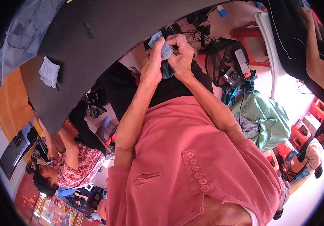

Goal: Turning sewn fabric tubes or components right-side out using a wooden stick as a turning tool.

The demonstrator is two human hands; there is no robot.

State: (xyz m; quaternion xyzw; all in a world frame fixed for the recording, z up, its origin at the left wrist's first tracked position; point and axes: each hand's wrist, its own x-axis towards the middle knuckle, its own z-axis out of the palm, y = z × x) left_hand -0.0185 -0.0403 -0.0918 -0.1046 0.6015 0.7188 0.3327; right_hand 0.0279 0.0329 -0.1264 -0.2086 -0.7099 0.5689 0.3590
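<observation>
My left hand [153,63] and my right hand [181,55] are close together in front of the black table's near edge, above my lap. Between them they grip a light blue-grey cloth [166,52], with the fingers of both closed on it. A corner of the cloth sticks up beside my left thumb; the rest is bunched and partly covered by my fingers. Just below the hands, some darker teal fabric [167,71] shows; whether it belongs to the same cloth I cannot tell. A small folded grey cloth [49,71] lies on the black table [105,45], left of my hands.
Grey fabric [26,32] is heaped at the table's far left. To my right are a black mesh basket [222,56] with small devices, a red stool [250,41] and a green sack [263,116]. Cables trail over the floor. A person in patterned clothing [79,165] works at left.
</observation>
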